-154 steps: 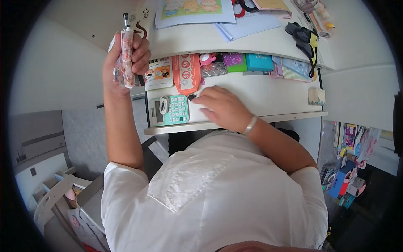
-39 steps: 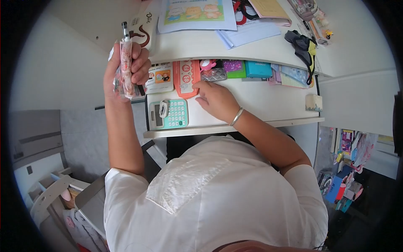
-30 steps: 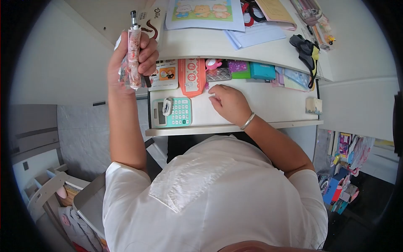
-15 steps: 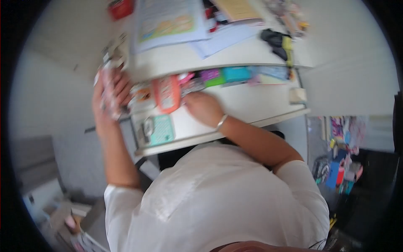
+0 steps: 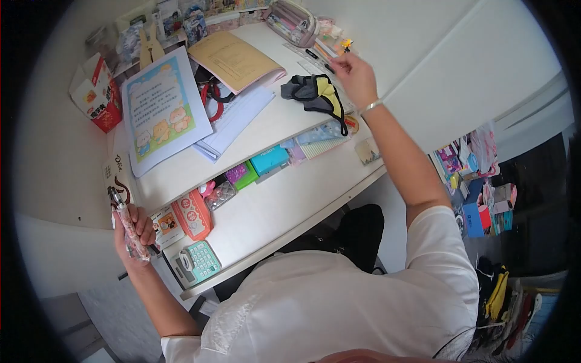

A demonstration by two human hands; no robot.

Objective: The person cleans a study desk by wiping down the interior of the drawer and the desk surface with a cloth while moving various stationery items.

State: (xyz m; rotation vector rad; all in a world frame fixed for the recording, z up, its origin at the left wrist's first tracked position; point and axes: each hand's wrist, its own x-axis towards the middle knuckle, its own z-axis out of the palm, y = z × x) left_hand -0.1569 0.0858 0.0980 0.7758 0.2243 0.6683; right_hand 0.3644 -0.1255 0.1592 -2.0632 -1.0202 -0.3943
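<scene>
My left hand [image 5: 134, 233] is closed around several pens [image 5: 131, 228], held upright at the left side of the open drawer. One has a pink patterned barrel, and a dark pen end pokes out below the fingers. At the far right of the desktop my right hand [image 5: 356, 78] pinches a dark pen [image 5: 328, 68] at its fingertips, though much of it is hidden. Another dark pen [image 5: 311, 54] lies beside it, near a clear ruler [image 5: 296, 53]. A grey and yellow cloth item with black edging [image 5: 318, 97] lies just left of my right wrist.
The open drawer [image 5: 266, 215] holds a mint calculator [image 5: 195, 263], an orange-red case [image 5: 192, 215] and a turquoise box [image 5: 269, 160]. On the desktop are a printed sheet [image 5: 160, 109], a tan booklet [image 5: 236, 60], red-handled scissors [image 5: 212, 100] and a pencil case [image 5: 292, 23]. A red box [image 5: 100, 94] stands left.
My right hand has left the drawer and moved up to the desktop's far right. My left hand still holds the pens. The view has tilted and sharpened.
</scene>
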